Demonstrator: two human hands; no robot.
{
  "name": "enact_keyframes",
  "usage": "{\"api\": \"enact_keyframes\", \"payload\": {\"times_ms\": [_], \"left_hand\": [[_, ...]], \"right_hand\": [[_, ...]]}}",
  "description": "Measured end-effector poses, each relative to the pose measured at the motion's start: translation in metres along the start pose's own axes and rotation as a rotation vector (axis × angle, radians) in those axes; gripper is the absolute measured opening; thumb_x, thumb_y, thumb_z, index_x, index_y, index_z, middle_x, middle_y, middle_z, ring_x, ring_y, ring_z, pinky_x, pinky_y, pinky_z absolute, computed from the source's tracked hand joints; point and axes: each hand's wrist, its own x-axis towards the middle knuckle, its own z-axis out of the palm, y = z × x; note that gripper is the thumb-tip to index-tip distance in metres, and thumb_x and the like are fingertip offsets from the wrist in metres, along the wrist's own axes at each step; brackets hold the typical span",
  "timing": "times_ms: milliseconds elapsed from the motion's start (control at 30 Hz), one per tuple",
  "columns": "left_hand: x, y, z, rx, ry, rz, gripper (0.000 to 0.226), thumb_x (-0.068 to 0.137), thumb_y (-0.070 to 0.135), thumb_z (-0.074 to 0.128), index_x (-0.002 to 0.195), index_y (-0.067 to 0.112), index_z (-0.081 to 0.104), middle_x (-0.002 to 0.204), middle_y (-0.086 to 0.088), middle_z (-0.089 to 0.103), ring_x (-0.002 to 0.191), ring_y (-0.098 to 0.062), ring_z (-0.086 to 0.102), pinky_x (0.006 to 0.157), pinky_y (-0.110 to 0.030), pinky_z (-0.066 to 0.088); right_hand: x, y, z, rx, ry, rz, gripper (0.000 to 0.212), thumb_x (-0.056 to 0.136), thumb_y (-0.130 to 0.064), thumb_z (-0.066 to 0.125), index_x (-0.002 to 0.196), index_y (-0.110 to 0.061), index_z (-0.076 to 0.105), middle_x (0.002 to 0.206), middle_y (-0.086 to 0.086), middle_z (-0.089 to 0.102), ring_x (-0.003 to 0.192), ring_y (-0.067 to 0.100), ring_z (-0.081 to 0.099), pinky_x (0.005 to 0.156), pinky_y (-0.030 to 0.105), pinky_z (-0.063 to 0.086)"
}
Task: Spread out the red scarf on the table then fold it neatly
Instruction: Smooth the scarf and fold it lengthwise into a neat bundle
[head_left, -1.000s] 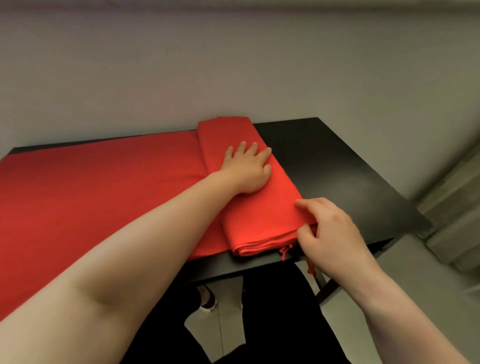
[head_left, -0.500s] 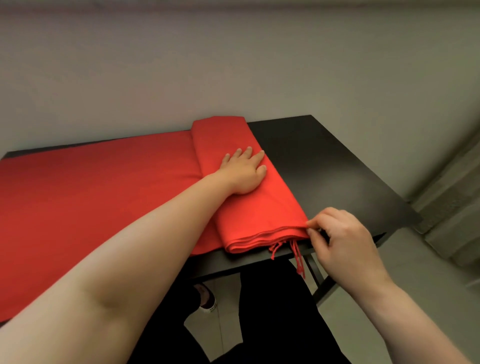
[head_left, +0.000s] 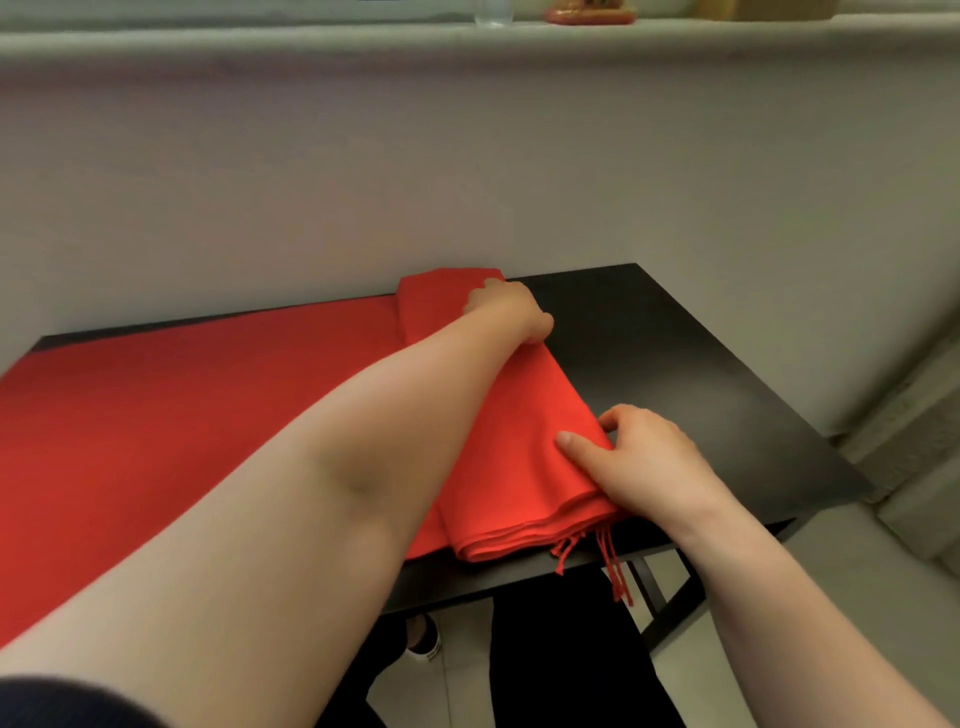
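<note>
While the pale wall (head_left: 467, 182), topped by a ledge (head_left: 311, 39), fills the upper half of your view, the black worktop (head_left: 701, 395) stands against it, its right corner showing dark beside the cloth. The scarf (head_left: 156, 426) lies on that worktop. Its left part is spread flat in a single sheet out to the left edge of the view. Its right part is folded over into a thick band of several layers that runs from the wall side to the near edge.

Your left arm reaches across the flat sheet, and your left hand (head_left: 511, 314) sits at the far end of the band, fingers curled over its right-hand edge and grasping the cloth there. Your right hand (head_left: 660, 467) is at the near end of the same edge. Its thumb (head_left: 571, 444) presses on top of the band while the fingers tuck in at the side, so the layers are pinched between them.

The fringe (head_left: 613, 566) hangs off the near worktop edge just below your right wrist. Under the worktop a shoe (head_left: 423, 642) shows on the floor. A glass (head_left: 493, 13) stands on the ledge, only its base in view.
</note>
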Motion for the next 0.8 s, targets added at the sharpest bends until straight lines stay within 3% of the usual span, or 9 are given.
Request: {"api": "enact_keyframes", "payload": {"times_ms": [133,200,400,467,567,700,800], "left_hand": [[0.010,0.000,-0.002,-0.075,-0.019,-0.082,0.078,0.079,0.051,0.056,0.140,0.009,0.031,0.141,-0.015,0.036,0.127,-0.035,0.042,0.098,-0.040,0.041],[0.013,-0.001,-0.001,-0.075,-0.013,-0.111,0.079,0.078,0.044,0.060,0.141,0.009,0.029,0.141,-0.014,0.038,0.128,-0.031,0.043,0.097,-0.038,0.042],[0.022,0.000,-0.005,-0.217,0.010,-0.077,0.040,0.083,0.016,0.053,0.122,0.007,0.050,0.124,-0.012,0.057,0.109,-0.031,0.060,0.081,-0.033,0.050],[0.024,0.003,-0.010,-0.385,0.019,-0.054,0.045,0.083,0.016,0.051,0.127,0.010,0.043,0.117,-0.013,0.058,0.099,-0.033,0.062,0.073,-0.032,0.052],[0.024,0.011,-0.020,-0.595,0.045,0.044,0.061,0.084,0.015,0.044,0.141,0.027,0.028,0.124,-0.013,0.052,0.103,-0.035,0.059,0.086,-0.039,0.054],[0.023,0.019,-0.042,-0.851,0.073,0.186,0.045,0.085,0.007,0.036,0.125,0.018,0.055,0.125,-0.020,0.056,0.096,-0.031,0.059,0.084,-0.045,0.055],[0.012,-0.002,-0.063,-0.948,0.107,0.185,0.039,0.088,0.002,0.033,0.114,0.008,0.063,0.119,-0.021,0.060,0.084,-0.025,0.054,0.079,-0.036,0.055]], "right_hand": [[0.002,0.000,0.001,-0.032,-0.042,-0.012,0.041,0.078,-0.058,0.056,0.069,-0.019,0.052,0.072,-0.001,0.057,0.080,0.027,0.059,0.063,0.032,0.041],[0.002,0.001,0.001,-0.018,-0.023,-0.026,0.036,0.080,-0.053,0.056,0.071,-0.018,0.054,0.074,-0.001,0.059,0.080,0.027,0.060,0.064,0.032,0.044],[-0.002,0.004,-0.002,0.059,0.077,-0.092,0.030,0.081,-0.047,0.054,0.075,-0.017,0.053,0.077,0.002,0.061,0.080,0.029,0.059,0.071,0.038,0.049],[-0.003,0.008,-0.011,0.067,0.121,-0.083,0.030,0.081,-0.046,0.055,0.074,-0.017,0.052,0.074,0.000,0.060,0.079,0.029,0.059,0.070,0.038,0.049],[-0.006,0.015,-0.033,0.041,0.223,-0.047,0.025,0.080,-0.045,0.058,0.075,-0.020,0.053,0.072,-0.003,0.060,0.079,0.029,0.059,0.067,0.034,0.045],[-0.017,0.010,-0.065,0.064,0.401,-0.101,0.019,0.078,-0.038,0.064,0.074,-0.023,0.054,0.064,-0.010,0.056,0.065,0.021,0.054,0.061,0.031,0.038],[-0.033,-0.017,-0.072,0.103,0.434,-0.220,0.013,0.078,-0.033,0.064,0.076,-0.024,0.056,0.059,-0.011,0.056,0.060,0.010,0.055,0.056,0.029,0.037]]}}
